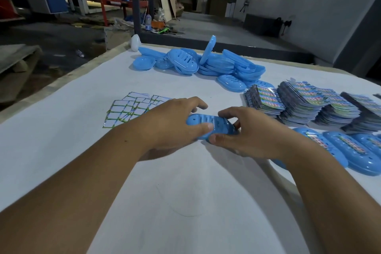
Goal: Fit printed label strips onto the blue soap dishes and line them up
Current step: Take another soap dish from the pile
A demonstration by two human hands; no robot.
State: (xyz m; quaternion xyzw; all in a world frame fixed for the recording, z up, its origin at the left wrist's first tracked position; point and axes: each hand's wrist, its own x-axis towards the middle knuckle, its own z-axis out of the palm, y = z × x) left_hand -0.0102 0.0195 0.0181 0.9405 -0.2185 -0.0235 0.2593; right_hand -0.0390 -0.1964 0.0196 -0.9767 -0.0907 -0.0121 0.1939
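I see one blue soap dish (208,127) caught between both hands, just above the white table (82,146), near its middle. My left hand (171,123) grasps its left end, thumb pressed on the slotted top; my right hand (245,134) grasps the right end, thumb under the near edge. White-backed strips (132,109) lie fanned just left of the hands. Stacks of printed labels (309,103) sit to the right, labelled dishes (346,150) lined up near them, and a heap of bare dishes (206,64) at the far side.
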